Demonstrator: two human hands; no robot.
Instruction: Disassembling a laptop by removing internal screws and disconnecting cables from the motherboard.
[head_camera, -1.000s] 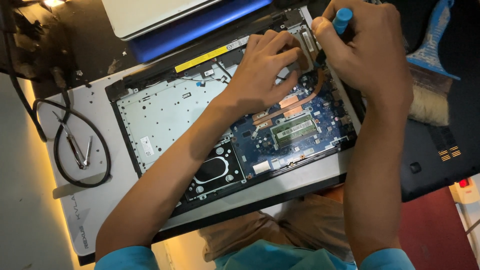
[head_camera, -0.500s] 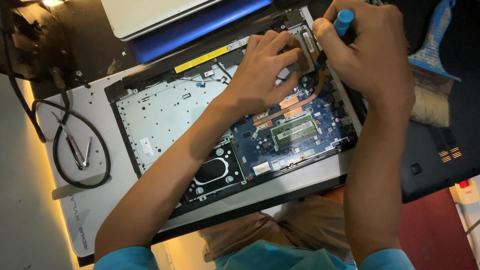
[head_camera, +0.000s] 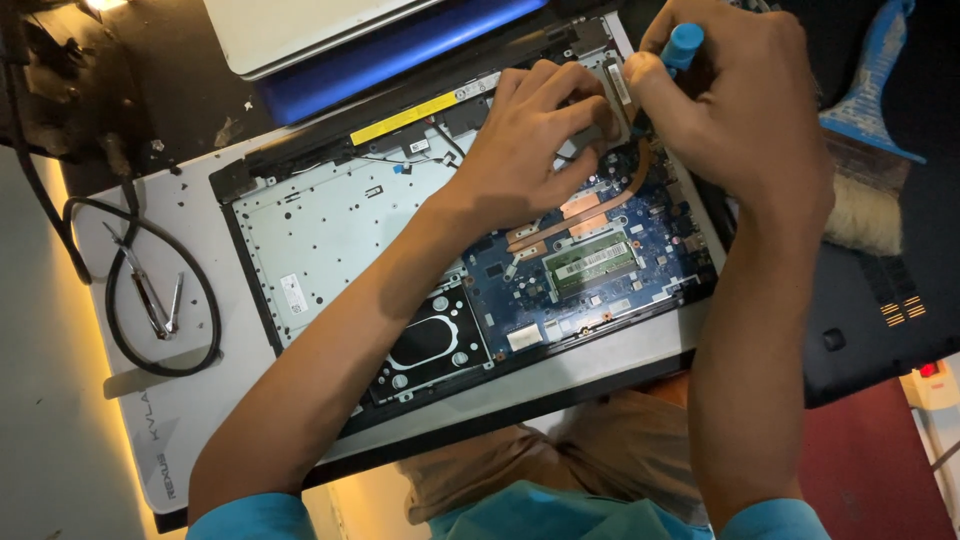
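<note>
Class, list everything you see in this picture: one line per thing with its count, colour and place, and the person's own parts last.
opened laptop: one, grey and black, centre
circuit board: one, blue, in laptop's right half
copper pipe: one, under the hands
screwdriver: one, blue handle, top right
tweezers: one, silver, left on mat
cable: one, black, looped around tweezers
brush: one, blue handle, right
left hand: on laptop's fan corner
right hand: grips screwdriver

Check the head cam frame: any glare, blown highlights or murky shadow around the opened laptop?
Head view: warm yellow glow blows out along the table edge at left; the top left corner sinks into dark shadow. The blue motherboard reads sharp and evenly lit, while the right hand with the blue-handled screwdriver shades the parts beneath.
</note>
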